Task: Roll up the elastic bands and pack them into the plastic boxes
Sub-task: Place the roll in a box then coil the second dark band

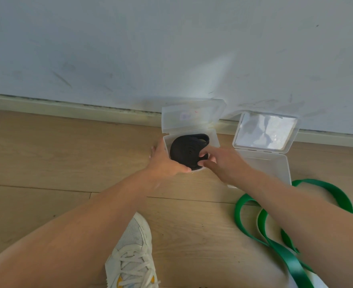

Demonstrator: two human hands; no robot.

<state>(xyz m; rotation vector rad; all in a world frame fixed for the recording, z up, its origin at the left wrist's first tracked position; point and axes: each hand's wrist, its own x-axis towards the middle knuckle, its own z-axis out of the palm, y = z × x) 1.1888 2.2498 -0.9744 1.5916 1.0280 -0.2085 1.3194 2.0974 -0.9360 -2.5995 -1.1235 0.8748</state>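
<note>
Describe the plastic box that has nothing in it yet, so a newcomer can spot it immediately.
Start at the white skirting board where the wall meets the wooden floor; two clear plastic boxes sit against it with lids open. The empty clear plastic box is the right-hand one, beside the loose green elastic band. Its neighbour, the left clear plastic box, holds a rolled black elastic band.

Bare floor (57,159) left of the boxes; wall (171,48) close behind, green band (275,235) looped right.

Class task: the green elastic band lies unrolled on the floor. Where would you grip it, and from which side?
Pinch the green band flat at its near strip end, coming from above: it lies loose on the wooden floor in open loops, so an end probably starts a roll best.
</note>
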